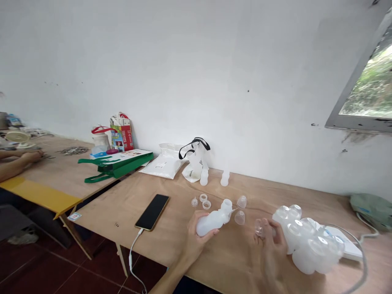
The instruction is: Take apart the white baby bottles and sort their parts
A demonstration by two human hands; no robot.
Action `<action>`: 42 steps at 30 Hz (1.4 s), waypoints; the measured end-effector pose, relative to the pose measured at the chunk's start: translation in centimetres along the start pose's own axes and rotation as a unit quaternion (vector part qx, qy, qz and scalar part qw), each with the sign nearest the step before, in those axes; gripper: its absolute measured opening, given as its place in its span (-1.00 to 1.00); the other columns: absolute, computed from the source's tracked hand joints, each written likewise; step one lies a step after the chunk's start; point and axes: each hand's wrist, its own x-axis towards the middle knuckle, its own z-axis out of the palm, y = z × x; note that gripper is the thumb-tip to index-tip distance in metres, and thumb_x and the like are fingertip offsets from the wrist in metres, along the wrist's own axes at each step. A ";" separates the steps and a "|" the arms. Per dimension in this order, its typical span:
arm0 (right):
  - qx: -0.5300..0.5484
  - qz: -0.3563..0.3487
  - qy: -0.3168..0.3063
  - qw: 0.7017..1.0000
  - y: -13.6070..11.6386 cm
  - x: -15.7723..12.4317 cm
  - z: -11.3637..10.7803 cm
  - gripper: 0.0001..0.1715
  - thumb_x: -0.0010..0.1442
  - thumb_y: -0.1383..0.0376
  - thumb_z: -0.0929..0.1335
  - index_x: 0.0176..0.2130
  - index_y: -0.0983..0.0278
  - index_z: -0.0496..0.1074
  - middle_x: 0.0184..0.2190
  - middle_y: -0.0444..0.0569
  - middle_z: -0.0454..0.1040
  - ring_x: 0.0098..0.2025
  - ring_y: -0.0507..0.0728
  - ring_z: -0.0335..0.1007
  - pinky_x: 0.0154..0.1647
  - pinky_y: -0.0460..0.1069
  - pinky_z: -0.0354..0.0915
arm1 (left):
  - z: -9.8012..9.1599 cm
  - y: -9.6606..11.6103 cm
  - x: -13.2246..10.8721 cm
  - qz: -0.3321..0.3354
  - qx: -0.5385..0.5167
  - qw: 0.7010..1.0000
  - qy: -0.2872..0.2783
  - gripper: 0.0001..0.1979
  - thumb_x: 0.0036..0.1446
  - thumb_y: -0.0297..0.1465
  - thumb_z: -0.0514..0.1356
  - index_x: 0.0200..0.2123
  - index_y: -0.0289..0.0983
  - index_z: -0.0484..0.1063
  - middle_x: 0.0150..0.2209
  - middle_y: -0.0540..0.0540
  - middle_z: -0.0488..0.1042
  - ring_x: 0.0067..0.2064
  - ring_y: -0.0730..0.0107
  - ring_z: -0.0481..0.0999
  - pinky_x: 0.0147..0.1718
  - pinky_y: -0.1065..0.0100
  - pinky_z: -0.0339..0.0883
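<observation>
My left hand is closed round a small white plastic bottle, held tilted with its open neck pointing right. My right hand pinches a small clear cap just right of the bottle. On the wooden table near the bottle lie two clear caps, a small nozzle tip and two white rings. Two more small bottles stand upright near the wall. A cluster of several white bottles lies at the right.
A black phone on a white cable lies left of my hands. White bags, a green bag and a red carton sit further left. Another person's forearms rest on the far left table. A window is at upper right.
</observation>
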 end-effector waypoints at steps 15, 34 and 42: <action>0.051 -0.053 -0.103 0.992 3.1 -7.8 3.3 -0.62 0.27 -0.01 0.42 -0.11 0.19 0.34 -0.02 0.07 0.44 -0.58 -0.03 0.29 -0.66 -0.07 0.26 | -0.8 4.0 0.0 -0.084 -0.043 0.988 -0.125 -0.57 0.10 -0.03 0.36 -0.23 -0.23 0.34 -0.28 -0.04 0.42 -0.29 0.33 0.40 -0.32 0.36 0.27; 0.103 0.038 -0.310 0.944 -0.5 -6.1 1.4 -0.55 0.21 -0.07 0.46 -0.12 0.11 0.29 0.10 0.08 0.44 -0.36 0.14 0.53 -0.77 -0.08 0.35 | -2.5 6.5 0.3 0.034 0.001 0.994 -0.103 -0.71 0.16 -0.24 0.37 -0.19 -0.21 0.36 -0.23 -0.08 0.43 -0.18 0.23 0.48 -0.20 0.28 0.38; 0.101 0.005 -0.335 0.937 -2.2 -5.0 0.5 -0.66 0.23 0.06 0.47 -0.13 0.13 0.34 0.12 0.05 0.40 -0.62 -0.11 0.27 -0.80 -0.16 0.18 | -2.1 6.1 0.4 -0.008 -0.058 0.991 -0.117 -0.68 0.14 -0.21 0.39 -0.21 -0.22 0.35 -0.23 -0.06 0.40 -0.18 0.24 0.47 -0.20 0.31 0.34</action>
